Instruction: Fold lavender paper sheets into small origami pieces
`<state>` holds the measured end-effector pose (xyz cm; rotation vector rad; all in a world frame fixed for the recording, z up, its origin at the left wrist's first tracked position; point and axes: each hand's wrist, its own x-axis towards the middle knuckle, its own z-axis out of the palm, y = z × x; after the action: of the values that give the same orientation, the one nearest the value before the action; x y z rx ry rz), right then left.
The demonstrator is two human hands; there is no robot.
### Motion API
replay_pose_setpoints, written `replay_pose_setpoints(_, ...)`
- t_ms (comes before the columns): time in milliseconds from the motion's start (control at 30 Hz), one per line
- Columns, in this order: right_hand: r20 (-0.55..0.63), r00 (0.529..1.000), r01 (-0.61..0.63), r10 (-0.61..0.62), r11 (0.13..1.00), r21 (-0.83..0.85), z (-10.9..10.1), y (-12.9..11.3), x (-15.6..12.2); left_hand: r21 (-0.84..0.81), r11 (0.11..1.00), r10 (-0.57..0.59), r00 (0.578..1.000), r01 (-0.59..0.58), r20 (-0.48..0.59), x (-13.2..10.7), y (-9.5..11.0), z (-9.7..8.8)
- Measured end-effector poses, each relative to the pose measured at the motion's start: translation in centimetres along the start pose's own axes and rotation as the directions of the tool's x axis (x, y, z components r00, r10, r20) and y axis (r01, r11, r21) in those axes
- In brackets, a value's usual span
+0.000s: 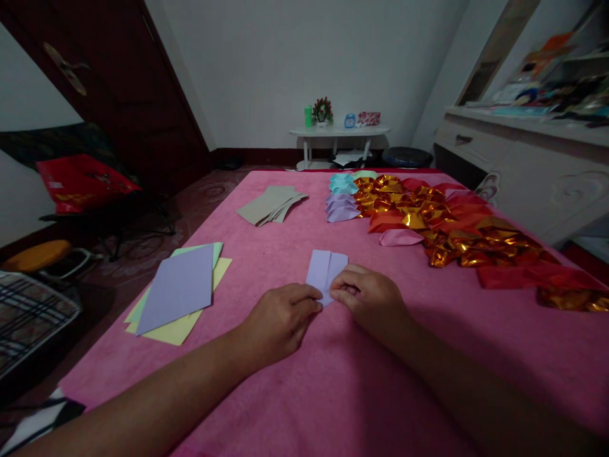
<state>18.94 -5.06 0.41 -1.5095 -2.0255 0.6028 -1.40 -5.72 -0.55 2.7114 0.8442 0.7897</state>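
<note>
A small sheet of purple paper (318, 266), folded lengthwise with a seam down its middle, lies on the pink cloth in front of me. My left hand (284, 317) grips its near left corner, fingers bent and pressed together. On the near right side, my right hand (370, 297) pinches the paper's edge between thumb and forefinger. The near end of the paper is partly hidden by the fingers and looks folded to a slant. To the left rests a loose stack of purple (181, 285), green and yellow sheets.
Grey paper pieces (271, 204) are fanned out further back. Rows of folded paper shapes, turquoise (342, 183), purple (341, 208), shiny gold (404, 200) and red (537, 277), cover the right side. A pink folded piece (400, 237) lies nearest the middle. A white dresser (523, 152) stands at right.
</note>
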Motion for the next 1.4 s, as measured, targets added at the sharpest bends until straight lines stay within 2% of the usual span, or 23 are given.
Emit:
replay_pose_setpoints(133, -0.012, 0.999, -0.043, 0.042, 0.999, -0.028, 0.1, -0.2, 0.1, -0.003, 1.000, -0.023, 0.999, 0.023, 0.038, 0.1, 0.2, -0.2)
replay_pose_setpoints(300, -0.024, 0.997, -0.072, 0.070, 0.996, -0.060, 0.1, -0.3, 0.2, 0.034, 0.999, 0.005, 0.997, -0.008, 0.079, 0.3, 0.4, -0.4)
replay_pose_setpoints(433, -0.009, 0.995, -0.100, 0.100, 0.992, -0.075, 0.0, -0.4, 0.6, 0.070, 0.997, 0.009, 0.997, -0.014, 0.075, 0.4, 0.6, -0.4)
replay_pose_setpoints(567, -0.046, 0.994, -0.107, 0.102, 0.986, -0.126, -0.1, -0.5, 1.2, 0.057, 0.998, -0.001, 0.997, -0.004, 0.082, 0.4, 0.6, -0.4)
replay_pose_setpoints(633, -0.072, 0.996, -0.065, 0.055, 0.987, -0.148, 0.0, -0.4, 1.3, 0.050, 0.999, -0.008, 0.996, 0.004, 0.090, 0.4, 0.7, -0.5)
replay_pose_setpoints(700, -0.110, 0.992, 0.040, -0.060, 0.983, -0.178, 0.1, -0.4, 1.3, 0.046, 0.999, -0.010, 0.996, 0.006, 0.090, 0.4, 0.7, -0.5)
replay_pose_setpoints(800, -0.154, 0.945, 0.247, -0.288, 0.939, -0.240, 0.1, -0.3, 1.5, 0.048, 0.999, -0.009, 0.996, 0.005, 0.084, 0.4, 0.9, -0.6)
replay_pose_setpoints(900, -0.176, 0.903, 0.347, -0.393, 0.906, -0.243, 0.1, -0.3, 2.3, 0.042, 0.999, -0.018, 0.995, 0.014, 0.099, 0.6, 1.0, -0.7)
replay_pose_setpoints(1000, -0.142, 0.919, 0.332, -0.367, 0.917, -0.219, 0.5, 0.0, 3.7, 0.025, 1.000, -0.019, 0.996, 0.017, 0.090, 0.7, 1.0, -0.7)
replay_pose_setpoints(1167, 0.012, 0.953, 0.296, -0.302, 0.925, -0.239, 1.1, 0.5, 6.0, -0.002, 1.000, -0.027, 0.996, 0.027, 0.079, 0.8, 0.8, -0.8)
replay_pose_setpoints(1300, 0.050, 0.974, 0.225, -0.219, 0.941, -0.255, 0.5, 0.7, 6.8, -0.035, 0.998, -0.049, 0.995, 0.052, 0.086, 1.3, 0.6, -1.1)
replay_pose_setpoints(1400, 0.075, 0.987, 0.154, -0.140, 0.958, -0.243, -0.3, 0.9, 6.9, -0.042, 0.989, -0.136, 0.988, 0.139, 0.073, 2.0, 0.5, -1.1)
